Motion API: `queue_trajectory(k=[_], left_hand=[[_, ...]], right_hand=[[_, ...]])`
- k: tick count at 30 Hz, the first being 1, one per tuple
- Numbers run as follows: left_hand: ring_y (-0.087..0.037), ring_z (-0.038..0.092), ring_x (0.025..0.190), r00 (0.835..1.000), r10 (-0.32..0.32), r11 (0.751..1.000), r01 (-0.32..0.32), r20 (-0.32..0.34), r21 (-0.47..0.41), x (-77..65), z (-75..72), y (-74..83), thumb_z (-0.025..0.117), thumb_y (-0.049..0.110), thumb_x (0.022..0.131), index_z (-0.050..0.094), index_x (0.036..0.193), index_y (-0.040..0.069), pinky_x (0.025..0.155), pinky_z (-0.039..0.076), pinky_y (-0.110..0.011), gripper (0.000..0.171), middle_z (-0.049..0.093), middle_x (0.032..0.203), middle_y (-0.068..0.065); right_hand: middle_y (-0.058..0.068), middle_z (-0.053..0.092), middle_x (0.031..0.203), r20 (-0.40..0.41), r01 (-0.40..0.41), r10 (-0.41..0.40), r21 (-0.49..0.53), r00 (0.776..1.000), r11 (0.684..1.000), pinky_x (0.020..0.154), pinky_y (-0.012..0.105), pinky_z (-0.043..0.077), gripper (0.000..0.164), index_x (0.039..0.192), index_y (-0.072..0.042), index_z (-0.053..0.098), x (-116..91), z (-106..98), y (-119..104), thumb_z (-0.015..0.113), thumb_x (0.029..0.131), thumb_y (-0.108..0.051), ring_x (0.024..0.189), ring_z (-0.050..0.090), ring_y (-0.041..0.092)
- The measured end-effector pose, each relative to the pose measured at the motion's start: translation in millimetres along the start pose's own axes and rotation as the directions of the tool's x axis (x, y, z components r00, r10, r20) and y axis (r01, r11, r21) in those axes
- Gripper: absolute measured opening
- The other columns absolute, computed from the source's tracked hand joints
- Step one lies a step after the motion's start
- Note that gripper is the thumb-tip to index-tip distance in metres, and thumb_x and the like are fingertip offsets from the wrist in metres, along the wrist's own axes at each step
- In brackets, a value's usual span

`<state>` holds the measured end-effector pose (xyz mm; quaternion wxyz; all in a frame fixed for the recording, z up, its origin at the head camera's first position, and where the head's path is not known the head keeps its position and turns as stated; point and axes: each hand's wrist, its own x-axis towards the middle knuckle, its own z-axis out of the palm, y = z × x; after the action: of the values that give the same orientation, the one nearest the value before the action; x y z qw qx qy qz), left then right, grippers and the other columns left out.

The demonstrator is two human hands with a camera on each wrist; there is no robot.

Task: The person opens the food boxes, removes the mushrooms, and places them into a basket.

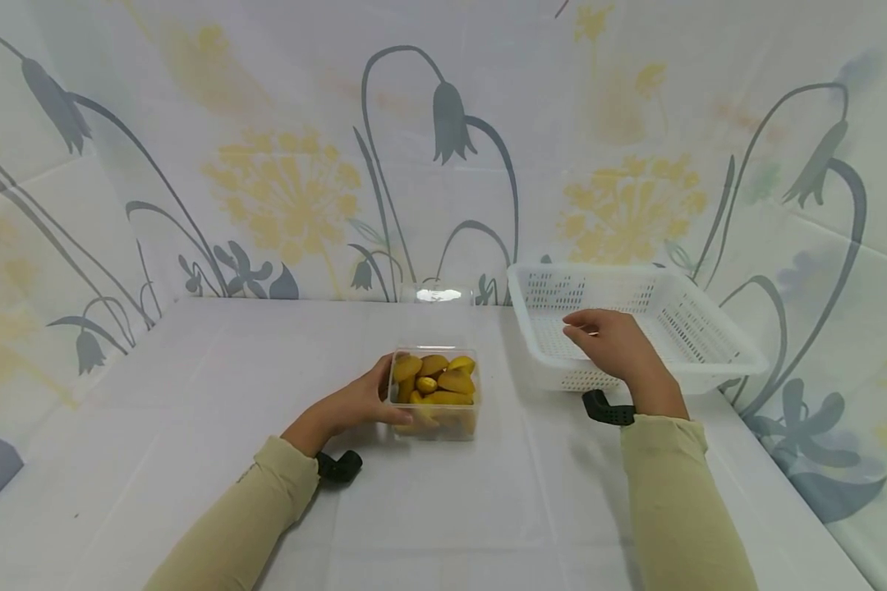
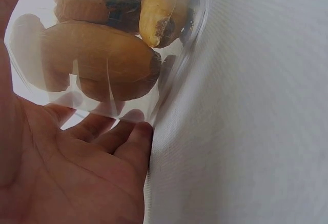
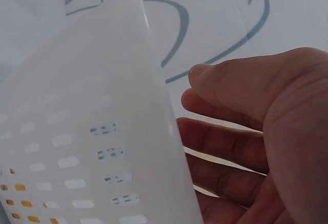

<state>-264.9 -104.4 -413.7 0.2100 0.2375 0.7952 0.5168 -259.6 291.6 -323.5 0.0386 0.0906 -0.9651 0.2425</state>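
Two pale olive sleeves (image 1: 691,509) come up from the lower edge of the head view, each cuff meeting a wrist with a black band (image 1: 338,466). Past the nearer cuff, the left hand (image 1: 355,404) grips a clear plastic box (image 1: 443,423) at its left side, thumb across the near corner and fingers round the back. That box rests upright near the middle of the white-covered desk (image 1: 214,410), filled with yellow-brown pieces (image 1: 456,381), oblong and rounded, some pressed against its wall in the left wrist view. Just beyond it shows a faint clear plastic piece (image 1: 436,316) with a bright glint. To the right, the right hand (image 1: 615,345) hangs over the near part of a white perforated basket (image 1: 698,320), holding nothing visible, its fingers loosely bent; whether they touch the wall I cannot tell. The basket stands well apart from the hand at the box, near a backdrop (image 1: 288,197) printed with grey bellflowers and yellow blooms.
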Motion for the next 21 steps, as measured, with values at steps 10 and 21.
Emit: queue_trajectory(k=[10,21], left_hand=[[-0.03,0.009,0.151,1.0,-0.014,1.0,0.014,-0.008,0.008,1.8,1.2,-2.2,0.082,0.031,0.076,0.006,0.155,0.018,0.121,0.013,-0.053,0.11,0.009,0.163,-0.008],[-0.031,0.009,0.151,1.0,-0.005,1.0,0.006,-0.01,0.024,1.7,1.5,-0.9,0.082,0.033,0.076,0.006,0.155,0.017,0.12,0.014,-0.054,0.11,0.009,0.163,-0.009]], right_hand=[[0.014,0.061,0.131,-0.022,0.034,-0.033,0.016,0.999,0.999,0.096,0.052,0.048,0.038,0.129,-0.012,0.061,-1.9,-0.6,-18.7,0.052,0.1,-0.035,0.113,0.062,0.037],[0.015,0.063,0.127,-0.069,0.129,-0.129,0.003,0.989,0.992,0.096,0.051,0.048,0.032,0.123,-0.009,0.065,-2.4,6.8,-39.1,0.057,0.098,-0.026,0.112,0.06,0.038]])
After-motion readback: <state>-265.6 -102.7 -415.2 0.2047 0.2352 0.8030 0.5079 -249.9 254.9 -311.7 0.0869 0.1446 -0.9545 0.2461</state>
